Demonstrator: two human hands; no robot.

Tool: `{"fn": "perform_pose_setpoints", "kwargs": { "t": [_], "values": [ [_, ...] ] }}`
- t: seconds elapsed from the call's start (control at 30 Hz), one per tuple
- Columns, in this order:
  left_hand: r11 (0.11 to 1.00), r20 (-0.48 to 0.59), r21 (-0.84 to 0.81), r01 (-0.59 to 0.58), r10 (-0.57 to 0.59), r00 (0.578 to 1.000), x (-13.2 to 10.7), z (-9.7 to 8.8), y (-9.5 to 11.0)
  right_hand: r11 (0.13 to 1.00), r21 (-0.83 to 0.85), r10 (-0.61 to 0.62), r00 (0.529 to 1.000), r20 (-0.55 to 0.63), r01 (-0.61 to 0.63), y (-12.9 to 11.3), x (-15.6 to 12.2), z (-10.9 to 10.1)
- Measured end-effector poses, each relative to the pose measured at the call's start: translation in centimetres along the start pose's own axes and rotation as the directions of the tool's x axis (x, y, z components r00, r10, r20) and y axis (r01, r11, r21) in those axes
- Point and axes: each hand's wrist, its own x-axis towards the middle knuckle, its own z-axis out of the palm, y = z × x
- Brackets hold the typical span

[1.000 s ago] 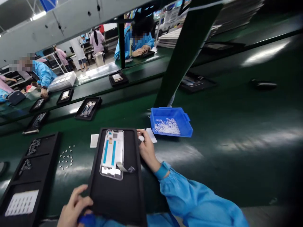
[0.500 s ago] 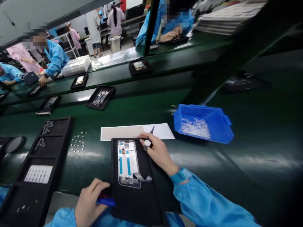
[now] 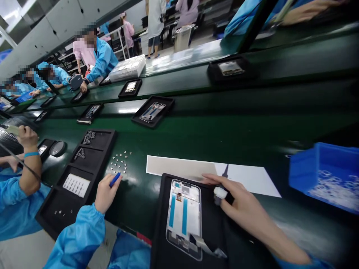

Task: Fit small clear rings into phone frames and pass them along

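My left hand (image 3: 107,192) is closed on a blue pen-like tool (image 3: 114,179), its fingertips beside the loose small metal parts (image 3: 120,161) on the green bench. My right hand (image 3: 238,201) is at the top right of a black tray (image 3: 159,220). Between its thumb and fingers sits a small tool with a white end (image 3: 220,192); a dark pointed tip (image 3: 226,170) shows above the hand. Whether these are one piece is hard to tell. In the tray lies an open phone housing (image 3: 179,213) with two blue strips and a loose grey flex piece (image 3: 206,246) at its lower end.
A white-and-beige sheet (image 3: 182,167) lies behind the tray. At right stands a blue bin (image 3: 304,172) of small white pieces. A compartmented black tray (image 3: 97,168) is at left, with a co-worker's arm (image 3: 29,164) beyond. Phone trays (image 3: 168,104) line the raised shelf.
My left hand has moved up and away from the phone tray to the loose metal parts, carrying the blue tool. The view has swung left; my right hand stays by the tray.
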Motion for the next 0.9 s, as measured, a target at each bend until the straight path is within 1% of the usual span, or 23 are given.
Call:
{"fn": "perform_pose_setpoints", "kwargs": {
  "t": [0.1, 0.2, 0.27, 0.37, 0.57, 0.73, 0.9],
  "values": [
    [0.990, 0.029, 0.143, 0.019, -0.023, 0.999, 1.3, 0.2, -0.5, 0.995, 0.099, -0.022, 0.995, 0.095, 0.012, 0.1, 1.4, -0.4],
    [0.969, 0.042, 0.245, 0.027, -0.038, 0.998, 2.4, 0.7, -0.5, 0.992, 0.125, 0.008, 0.992, 0.123, -0.023, 0.3, 2.9, 0.2],
    [0.956, 0.048, 0.293, 0.029, -0.045, 0.998, 3.1, 1.1, -0.3, 0.994, 0.101, 0.028, 0.995, 0.093, -0.038, 0.5, 3.5, 0.9],
    [0.922, 0.069, 0.387, 0.027, -0.058, 0.996, 3.8, 1.4, 0.0, 0.997, 0.047, 0.066, 0.997, 0.042, -0.068, 0.9, 3.6, 1.7],
    [0.839, 0.097, 0.543, 0.035, -0.104, 0.990, 4.7, 1.7, 0.4, 0.996, 0.024, 0.089, 0.996, -0.012, -0.088, 1.4, 3.1, 1.9],
    [0.801, 0.126, 0.599, 0.016, -0.113, 0.986, 5.1, 2.0, 0.5, 0.996, 0.026, 0.090, 0.995, -0.050, -0.089, 1.3, 3.0, 2.2],
    [0.792, 0.138, 0.611, 0.001, -0.108, 0.985, 5.4, 1.9, 0.5, 0.995, 0.015, 0.098, 0.992, -0.074, -0.097, 1.1, 2.9, 2.3]
  ]
}}
